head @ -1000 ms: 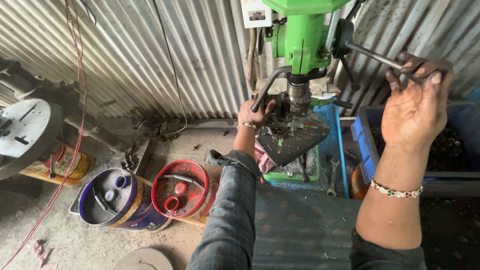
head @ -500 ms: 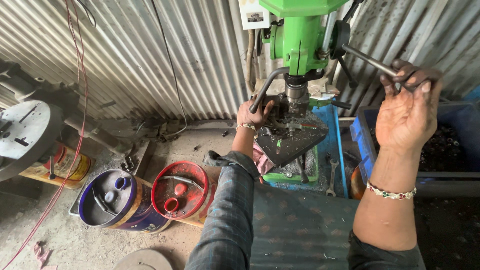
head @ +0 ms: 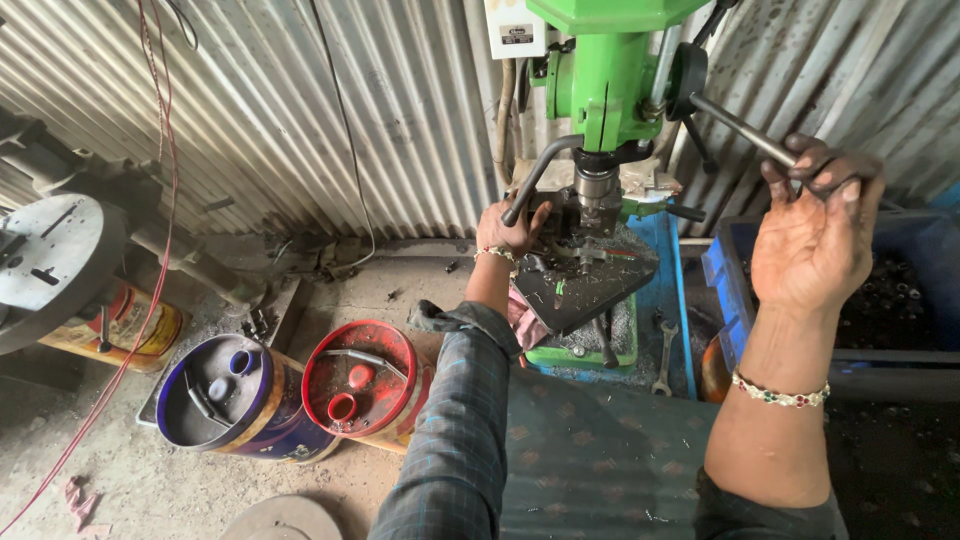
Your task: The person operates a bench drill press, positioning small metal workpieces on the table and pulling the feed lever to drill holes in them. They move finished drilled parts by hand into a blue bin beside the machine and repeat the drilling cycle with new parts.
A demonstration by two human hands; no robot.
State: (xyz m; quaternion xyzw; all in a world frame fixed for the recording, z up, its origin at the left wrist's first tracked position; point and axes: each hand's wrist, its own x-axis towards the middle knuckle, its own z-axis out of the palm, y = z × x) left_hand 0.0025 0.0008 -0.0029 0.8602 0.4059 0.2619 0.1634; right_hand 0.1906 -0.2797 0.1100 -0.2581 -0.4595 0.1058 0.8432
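A: Where's the workpiece (head: 585,255) vs my hands?

B: Centre, far side, on the dark drill-press table (head: 585,290), right under the chuck (head: 597,187). Left hand (head: 508,228) is already there, touching its left edge, fingers curled at the part. Can't tell how firm the grip is, the view's too small.

A: And the right hand (head: 815,235)?

B: Up high on the right, well apart from the part. It's closed round the end of the feed lever (head: 745,132), fingers wrapped over the bar.

A: Lever's axis?

B: Long axis runs diagonal, from the hub on the green drill head (head: 610,85) down and right into my palm. So the lever sits right of the spindle, and the part sits left of and below that hand.

A: Nearer hand to the part?

B: The left, by far. The right only has the lever. Paint cans, red (head: 362,385) and blue (head: 220,395), lie near left on the floor, away from both.
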